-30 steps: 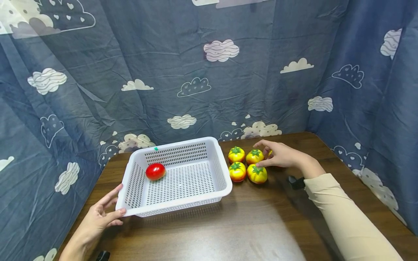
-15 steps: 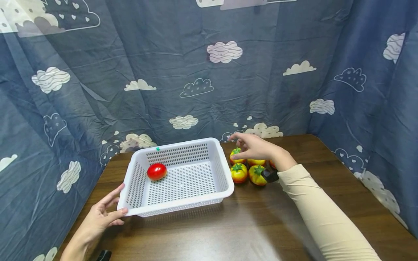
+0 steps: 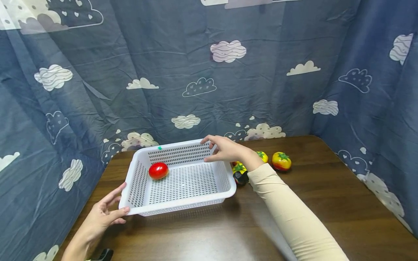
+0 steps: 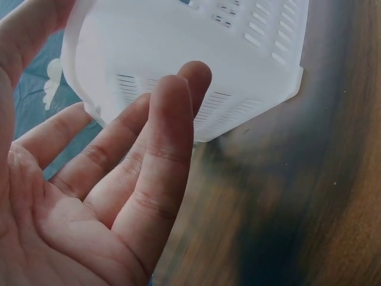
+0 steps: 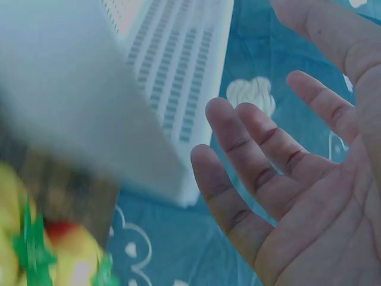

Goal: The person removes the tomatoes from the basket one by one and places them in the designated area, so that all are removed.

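A white perforated plastic basket (image 3: pixel 183 206) stands on the wooden table with one red tomato (image 3: pixel 158 170) inside, toward its left end. My left hand (image 3: pixel 102 217) holds the basket's near left corner, thumb and index finger at the rim; in the left wrist view its other fingers hang loosely beside the basket wall. Over the basket's back right part is my right hand (image 3: pixel 225 149), fingers spread apart and holding nothing. Yellow-red tomatoes with green tops, such as this one (image 3: pixel 281 161), lie right of the basket; my right wrist and sleeve hide some.
Brown wooden table (image 3: pixel 202 235) extends in front of the basket and to the right. A blue curtain (image 3: pixel 163 90) with cloud prints hangs behind and at both sides.
My right hand has moved left from above the yellow-red tomatoes to over the basket's right end, uncovering the rightmost tomato. The left hand stays at the corner.
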Available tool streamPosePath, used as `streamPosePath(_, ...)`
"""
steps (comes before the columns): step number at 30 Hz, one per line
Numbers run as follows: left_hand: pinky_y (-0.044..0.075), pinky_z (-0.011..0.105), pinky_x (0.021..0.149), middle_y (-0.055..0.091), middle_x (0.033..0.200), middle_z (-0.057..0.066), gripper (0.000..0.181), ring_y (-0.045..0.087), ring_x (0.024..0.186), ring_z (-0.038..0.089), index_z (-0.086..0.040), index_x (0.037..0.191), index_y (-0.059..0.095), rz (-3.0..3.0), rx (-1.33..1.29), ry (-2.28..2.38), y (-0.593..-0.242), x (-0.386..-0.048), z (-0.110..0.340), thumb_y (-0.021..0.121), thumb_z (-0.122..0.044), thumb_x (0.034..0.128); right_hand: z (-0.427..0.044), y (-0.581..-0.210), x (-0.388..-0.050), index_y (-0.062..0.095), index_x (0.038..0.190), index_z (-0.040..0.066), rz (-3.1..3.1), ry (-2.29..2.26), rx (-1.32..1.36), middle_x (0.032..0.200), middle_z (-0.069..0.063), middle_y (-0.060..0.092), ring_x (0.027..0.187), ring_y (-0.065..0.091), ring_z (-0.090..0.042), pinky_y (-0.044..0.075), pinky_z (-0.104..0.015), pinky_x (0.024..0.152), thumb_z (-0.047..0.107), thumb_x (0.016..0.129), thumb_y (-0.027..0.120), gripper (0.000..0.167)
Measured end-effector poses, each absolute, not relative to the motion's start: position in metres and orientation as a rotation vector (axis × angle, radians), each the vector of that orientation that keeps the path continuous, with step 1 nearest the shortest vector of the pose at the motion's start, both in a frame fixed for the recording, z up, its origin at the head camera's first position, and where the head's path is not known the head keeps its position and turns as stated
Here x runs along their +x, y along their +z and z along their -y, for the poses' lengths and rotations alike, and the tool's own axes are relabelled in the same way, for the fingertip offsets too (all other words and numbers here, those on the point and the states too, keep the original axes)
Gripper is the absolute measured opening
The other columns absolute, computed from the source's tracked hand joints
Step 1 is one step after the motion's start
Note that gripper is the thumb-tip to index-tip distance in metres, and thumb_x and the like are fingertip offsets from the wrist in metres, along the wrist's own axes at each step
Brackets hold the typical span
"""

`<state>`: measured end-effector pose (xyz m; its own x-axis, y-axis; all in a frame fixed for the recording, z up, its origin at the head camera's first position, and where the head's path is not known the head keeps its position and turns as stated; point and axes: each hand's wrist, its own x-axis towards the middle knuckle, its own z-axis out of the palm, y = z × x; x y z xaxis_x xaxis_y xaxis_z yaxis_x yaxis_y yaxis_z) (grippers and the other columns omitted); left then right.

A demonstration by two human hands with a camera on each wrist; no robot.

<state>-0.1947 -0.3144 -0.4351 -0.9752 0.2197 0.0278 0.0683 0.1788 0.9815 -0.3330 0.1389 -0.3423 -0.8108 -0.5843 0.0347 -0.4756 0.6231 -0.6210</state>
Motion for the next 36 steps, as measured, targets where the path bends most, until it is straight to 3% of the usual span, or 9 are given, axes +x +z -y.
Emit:
streamPosePath(8,0.065,0.033,0.068,0.073,0.122,-0.012,0.077,0.078,0.086,0.017,-0.023,0.166,0.043,-2.294,0.31,1.931,-0.434,-0.195,0.314,0.069,0.005,0.0993,-0.098,-0.354,-0.344,0.054,0.151,0.012,-2.638,-0.939,-0.938,0.13,-0.025,0.062,0.106,0.074,-0.026,0.06,-0.038,0.094,0.029,0.095,0.084,0.065)
streamPosePath(19,0.065,0.033,0.069,0.073,0.122,-0.012,0.077,0.078,0.087,0.018,-0.023,0.167,0.041,-2.301,0.295,1.918,-0.435,-0.194,0.313,0.069,0.004,0.0996,-0.049,-0.372,-0.353,0.055,0.151,0.012,-2.619,-0.876,-0.958,0.139,-0.024,0.063,0.11,0.072,-0.026,0.057,-0.04,0.102,0.028,0.094,0.084,0.066)
streamPosePath(23,0.065,0.034,0.069,0.073,0.122,-0.011,0.078,0.079,0.087,0.019,-0.021,0.167,0.04,-2.3,0.304,1.916,-0.435,-0.194,0.313,0.069,0.004,0.0996,-0.037,-0.381,-0.355,0.056,0.15,0.012,-2.615,-0.859,-0.946,0.139,-0.023,0.063,0.117,0.066,-0.03,0.054,-0.042,0.104,0.027,0.092,0.086,0.067)
streamPosePath(28,0.065,0.034,0.069,0.073,0.122,-0.01,0.079,0.079,0.087,0.018,-0.017,0.169,0.036,-2.308,0.303,1.906,-0.435,-0.194,0.313,0.069,0.004,0.0996,-0.022,-0.39,-0.357,0.055,0.151,0.01,-2.59,-0.859,-0.964,0.147,-0.022,0.062,0.138,0.06,-0.038,0.051,-0.047,0.114,0.024,0.092,0.086,0.068)
streamPosePath(36,0.066,0.034,0.069,0.073,0.122,-0.011,0.079,0.079,0.087,0.017,-0.019,0.168,0.038,-2.299,0.295,1.923,-0.435,-0.193,0.315,0.069,0.004,0.0992,-0.005,-0.391,-0.354,0.052,0.155,0.01,-2.574,-0.797,-0.939,0.158,-0.018,0.055,0.149,0.051,-0.035,0.043,-0.049,0.124,0.021,0.092,0.086,0.072)
